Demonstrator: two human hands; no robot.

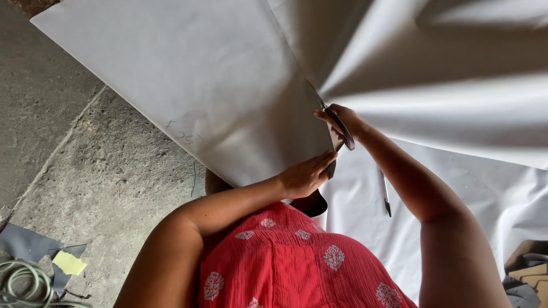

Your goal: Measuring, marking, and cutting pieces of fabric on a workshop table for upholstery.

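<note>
Rough concrete floor [85,165]. Mid-cut: my right hand [342,122] clenched on scissors [341,130], left hand [305,174] flat, released, pressing grey sheet [200,85]. Next, I judge: advance blades along edge.

Rough grey concrete floor [85,165], cracked, lit by soft daylight.

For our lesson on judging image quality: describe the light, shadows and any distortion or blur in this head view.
Head view: strong light from the upper right washes out the white sheet; deep fold shadows fan from the scissors in the right hand; wide-angle lens bends the concrete floor edges; left hand is sharp.
</note>
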